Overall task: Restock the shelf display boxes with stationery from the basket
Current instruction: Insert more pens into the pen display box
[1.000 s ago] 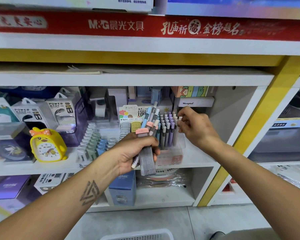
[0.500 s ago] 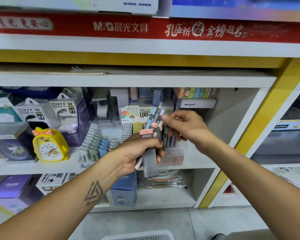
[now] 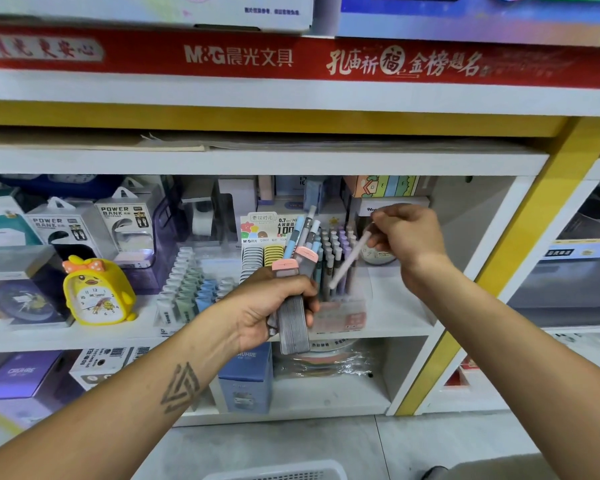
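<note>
Pale lilac plastic pen (image 3: 347,260), pinched by right hand (image 3: 407,233) above clear display box of upright pens (image 3: 336,271): lower tip-first into a gap, left hand (image 3: 267,306) clamped round spare stationery bundle (image 3: 297,289).

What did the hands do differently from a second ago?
The right hand went from the pen box over to the bundle in the left hand, then pulled back to the right, now pinching one pale pen tilted over the box. The left hand kept gripping its bundle of pens and packs in the same spot. The yellow duck clock and the shelf goods stayed put.
</note>
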